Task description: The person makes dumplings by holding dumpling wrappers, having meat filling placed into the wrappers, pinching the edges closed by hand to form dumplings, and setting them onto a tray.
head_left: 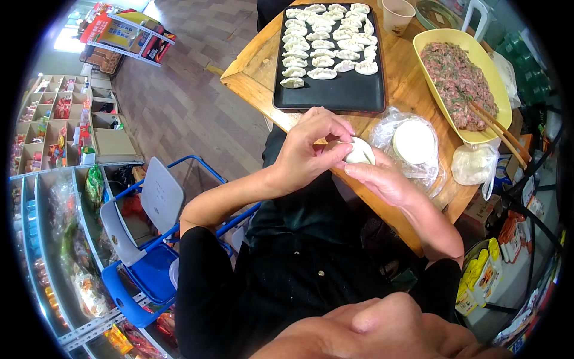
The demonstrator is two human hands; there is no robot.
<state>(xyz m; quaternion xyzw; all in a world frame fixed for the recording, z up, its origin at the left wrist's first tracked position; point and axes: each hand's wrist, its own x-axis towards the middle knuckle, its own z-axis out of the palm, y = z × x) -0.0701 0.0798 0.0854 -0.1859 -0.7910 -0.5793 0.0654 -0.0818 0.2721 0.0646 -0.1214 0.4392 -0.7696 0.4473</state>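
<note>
Between my two hands is a dumpling [361, 151], its pale wrapper folded over into a half-moon. My left hand [311, 143] pinches one end of the edge with thumb and fingertips. From the other side, my right hand [385, 178] supports it, thumb laid along the front and fingers partly hidden behind. Just beyond, a black tray [329, 96] carries rows of folded dumplings [323, 45]. Round wrappers [414, 142] lie stacked in a clear plastic bag [382, 131] beside my right hand. A yellow bowl [421, 42] holds minced filling [457, 81], with chopsticks [499, 131] resting in it.
The wooden table [254, 63] has its near edge close under my hands. A paper cup [397, 17] stands behind the tray, and a knotted plastic bag [472, 164] sits near the right edge. Folding chairs [149, 269] and stocked shelves [66, 239] are on my left.
</note>
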